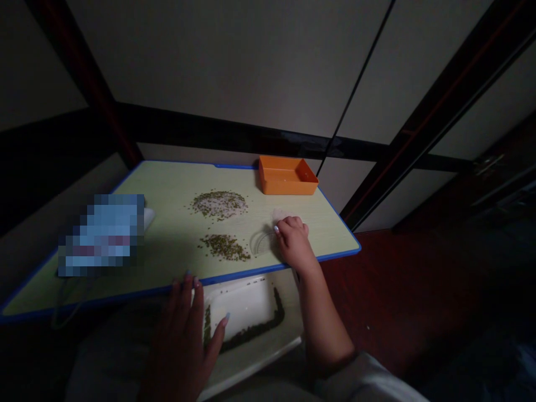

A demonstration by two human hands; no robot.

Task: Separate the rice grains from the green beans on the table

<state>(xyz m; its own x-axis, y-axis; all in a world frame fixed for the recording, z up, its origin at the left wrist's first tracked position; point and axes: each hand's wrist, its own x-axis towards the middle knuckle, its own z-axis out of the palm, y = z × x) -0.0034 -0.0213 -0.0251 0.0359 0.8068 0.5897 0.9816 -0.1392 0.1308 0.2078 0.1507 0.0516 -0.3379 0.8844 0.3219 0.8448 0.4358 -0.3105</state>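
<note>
Protractor [267, 242] | clear, curved, finely marked | right hand [295, 239] gripping it | left hand [186, 326]: fingers spread

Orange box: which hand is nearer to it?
Right: the right hand is in front of the orange box; the left hand is farther, at the table's near edge.

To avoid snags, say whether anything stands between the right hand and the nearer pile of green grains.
A clear protractor lies in between, reaching from the right hand, which appears to hold it, toward the nearer pile. Nothing else visible does.
</note>
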